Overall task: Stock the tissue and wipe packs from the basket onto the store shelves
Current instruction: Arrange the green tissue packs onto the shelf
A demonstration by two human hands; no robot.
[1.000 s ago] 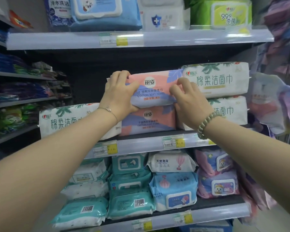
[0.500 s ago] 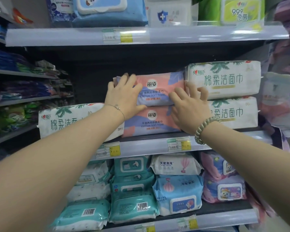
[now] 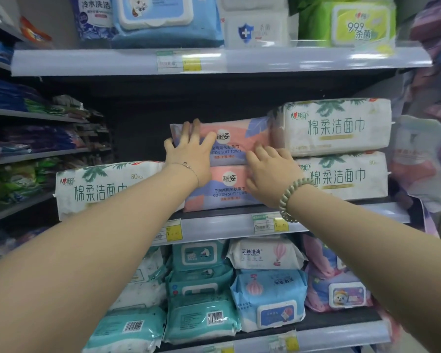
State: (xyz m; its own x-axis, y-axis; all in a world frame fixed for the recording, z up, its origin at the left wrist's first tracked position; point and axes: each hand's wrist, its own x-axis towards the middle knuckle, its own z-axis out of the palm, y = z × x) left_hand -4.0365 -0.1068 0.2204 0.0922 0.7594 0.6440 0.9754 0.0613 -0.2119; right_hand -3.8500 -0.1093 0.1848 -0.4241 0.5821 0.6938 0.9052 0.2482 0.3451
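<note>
the top pink cotton towel pack (image 3: pixel 242 132) sits on the lower pink pack (image 3: pixel 227 191) on the middle shelf (image 3: pixel 214 225), with the left hand (image 3: pixel 189 152) and right hand (image 3: pixel 270 171) pressed flat on it, fingers straight; the basket is out of view, so more may be left.

Top shelf (image 3: pixel 316 59) bearing dark blue wipe pack (image 3: pixel 94 19), blue lidded wipe pack (image 3: pixel 163 34), white shield-logo pack (image 3: pixel 255 31) and green wipe pack (image 3: pixel 354 24), sitting side by side.
Middle shelf (image 3: pixel 214 226) carrying left white face-towel pack (image 3: pixel 99 189), pink cotton soft towel pack (image 3: pixel 227 189) at centre, right white face-towel pack (image 3: pixel 341 177).
Bottom shelf (image 3: pixel 341 336) holding left teal barcode pack (image 3: pixel 127 329), centre teal barcode pack (image 3: pixel 201 324), light blue lidded pack (image 3: pixel 270 299) and pink-purple lidded pack (image 3: pixel 323 294), each lying under further packs.
</note>
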